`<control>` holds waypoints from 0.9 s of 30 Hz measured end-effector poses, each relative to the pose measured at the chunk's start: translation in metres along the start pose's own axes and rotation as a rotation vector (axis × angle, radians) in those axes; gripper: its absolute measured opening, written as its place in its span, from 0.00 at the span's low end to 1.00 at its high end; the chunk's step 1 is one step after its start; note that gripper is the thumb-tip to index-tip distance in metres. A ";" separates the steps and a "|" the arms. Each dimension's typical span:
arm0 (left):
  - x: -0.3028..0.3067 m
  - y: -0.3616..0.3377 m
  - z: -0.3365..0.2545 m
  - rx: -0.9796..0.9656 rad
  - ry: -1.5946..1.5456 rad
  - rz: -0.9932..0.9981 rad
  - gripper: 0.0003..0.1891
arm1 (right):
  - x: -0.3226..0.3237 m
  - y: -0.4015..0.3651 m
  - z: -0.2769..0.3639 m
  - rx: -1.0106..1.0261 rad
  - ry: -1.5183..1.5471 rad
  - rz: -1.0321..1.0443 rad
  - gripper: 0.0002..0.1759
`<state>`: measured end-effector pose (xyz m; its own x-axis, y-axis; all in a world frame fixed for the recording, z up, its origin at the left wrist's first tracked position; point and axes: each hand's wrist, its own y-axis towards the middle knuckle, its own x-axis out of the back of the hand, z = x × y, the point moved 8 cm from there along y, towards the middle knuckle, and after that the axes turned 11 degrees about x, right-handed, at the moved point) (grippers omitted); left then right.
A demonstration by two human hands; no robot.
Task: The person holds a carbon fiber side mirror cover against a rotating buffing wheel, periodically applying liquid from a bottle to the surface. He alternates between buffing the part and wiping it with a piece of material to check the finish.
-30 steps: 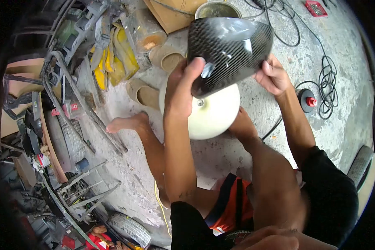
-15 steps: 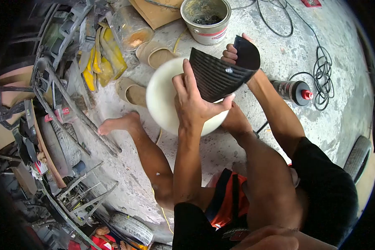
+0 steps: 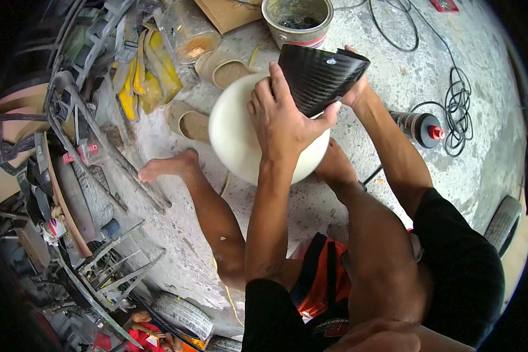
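Note:
A curved black carbon-fibre piece (image 3: 322,79) with a woven sheen and a small whitish spot near its upper edge is held up in both hands. My left hand (image 3: 284,114) grips its lower left side, with the thumb along the bottom edge. My right hand (image 3: 355,89) holds the right side; most of its fingers are hidden behind the piece. Below the hands is a round white pad or stool top (image 3: 234,138), partly covered by my left hand and forearm.
A metal bucket (image 3: 297,36) stands ahead, with tan slip-on shoes (image 3: 232,70) left of it. To the right lie a black bottle with a red cap (image 3: 419,128) and a coiled black cable (image 3: 459,108). Metal frames and parts (image 3: 94,141) crowd the left. Another person in red (image 3: 144,337) shows at lower left.
Both hands have raised and tilted the carbon-fibre piece, so its woven outer face now shows more and its inside less. The right hand's fingers have gone behind it.

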<state>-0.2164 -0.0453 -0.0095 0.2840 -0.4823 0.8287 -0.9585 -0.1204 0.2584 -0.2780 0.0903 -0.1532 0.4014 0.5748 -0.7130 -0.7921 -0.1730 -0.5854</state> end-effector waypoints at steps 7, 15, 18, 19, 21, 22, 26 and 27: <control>-0.017 0.002 -0.009 -0.014 -0.009 0.010 0.58 | 0.030 0.009 0.008 0.015 0.045 -0.002 0.44; -0.039 -0.001 -0.025 -0.048 0.012 0.086 0.59 | 0.077 0.016 0.023 0.051 0.046 -0.047 0.42; -0.049 -0.003 -0.031 -0.001 -0.088 0.178 0.61 | 0.066 -0.011 0.048 0.146 0.083 -0.080 0.36; -0.038 0.002 -0.032 0.030 -0.216 0.188 0.61 | 0.045 -0.032 0.060 0.159 0.015 -0.101 0.33; -0.013 0.012 -0.025 0.220 -0.655 0.284 0.50 | -0.008 -0.060 0.079 -0.033 0.209 0.657 0.28; -0.004 0.020 -0.017 0.340 -0.923 0.323 0.45 | -0.022 -0.067 0.094 0.087 0.011 0.505 0.30; 0.018 0.024 0.001 0.989 -1.706 0.550 0.42 | -0.131 -0.112 0.117 0.261 0.063 0.607 0.18; 0.012 0.013 0.008 1.073 -1.779 0.745 0.45 | -0.147 -0.114 0.114 0.233 0.076 0.655 0.16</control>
<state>-0.2253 -0.0593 -0.0001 0.2543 -0.6421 -0.7232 -0.6766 0.4162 -0.6075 -0.2989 0.1171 0.0626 -0.1680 0.3512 -0.9211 -0.9565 -0.2842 0.0662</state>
